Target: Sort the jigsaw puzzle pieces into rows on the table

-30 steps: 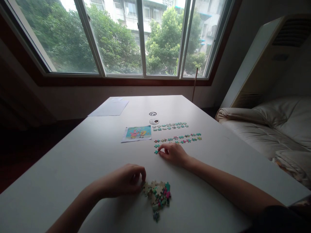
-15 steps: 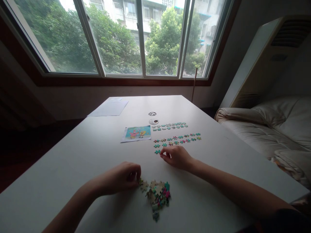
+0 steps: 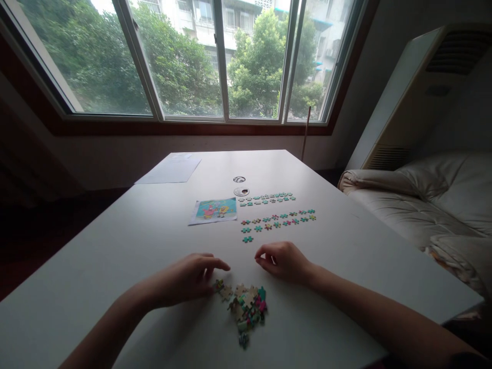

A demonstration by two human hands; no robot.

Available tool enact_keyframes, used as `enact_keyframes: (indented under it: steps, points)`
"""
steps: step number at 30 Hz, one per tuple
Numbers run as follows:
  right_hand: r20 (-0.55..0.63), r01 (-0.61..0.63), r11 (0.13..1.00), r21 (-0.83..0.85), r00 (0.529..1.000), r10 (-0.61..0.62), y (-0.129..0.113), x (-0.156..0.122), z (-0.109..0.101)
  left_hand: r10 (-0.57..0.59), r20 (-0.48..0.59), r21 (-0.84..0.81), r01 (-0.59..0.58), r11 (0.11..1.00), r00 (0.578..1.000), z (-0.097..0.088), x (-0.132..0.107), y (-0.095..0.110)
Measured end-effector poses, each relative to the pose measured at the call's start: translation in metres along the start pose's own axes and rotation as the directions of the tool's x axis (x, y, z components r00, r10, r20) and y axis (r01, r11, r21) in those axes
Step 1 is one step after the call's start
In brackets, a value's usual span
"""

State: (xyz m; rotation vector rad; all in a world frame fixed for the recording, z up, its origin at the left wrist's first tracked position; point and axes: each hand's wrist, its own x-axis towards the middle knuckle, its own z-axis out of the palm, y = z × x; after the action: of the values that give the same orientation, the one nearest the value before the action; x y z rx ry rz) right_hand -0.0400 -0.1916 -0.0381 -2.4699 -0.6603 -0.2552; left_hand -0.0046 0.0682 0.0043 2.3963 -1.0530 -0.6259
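The jigsaw heap (image 3: 249, 303) sits low in the middle of the frame on the white desk (image 3: 307, 328), many of its pieces showing their pale backs. Just off its upper left edge lies a loose pale piece (image 3: 226, 292). The left hand (image 3: 192, 277) hangs beside there, forefinger stretched out and gripping nothing that I can see; whether its thumb touches a piece I can't tell. The right hand (image 3: 286, 261), right of centre, is loosely curled with thumb and forefinger close together; no piece shows, though I couldn't swear it's empty.

Above it run neat rows of pieces (image 3: 283, 216), the nearest only a short pair (image 3: 250, 239). A printed cartoon picture (image 3: 215, 209) lies to their left. I'd judge this as the sorting step, pieces being picked out and laid face up. The next move seems to call for separating one piece, turning it if needed, and lining it up beside that pair.
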Motion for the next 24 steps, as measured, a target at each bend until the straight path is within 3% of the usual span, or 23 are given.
enact_keyframes:
  steps: [7, 12, 24]
  points:
    - [-0.011, -0.003, 1.0, 0.012, 1.0, 0.003, 0.001, 0.0, -0.001, 0.038, -0.005, 0.009, -0.038, 0.999, 0.999, 0.003, 0.005, -0.001]
    - [-0.003, -0.008, 1.0, 0.025, 1.0, 0.008, 0.002, 0.0, 0.0, 0.062, -0.069, 0.013, -0.061, 0.998, 0.996, 0.008, 0.008, -0.003]
    - [-0.001, -0.008, 1.0, 0.027, 1.0, 0.008, 0.0, 0.0, 0.002, 0.027, -0.183, 0.148, 0.001, 0.989, 0.983, 0.007, 0.012, -0.008]
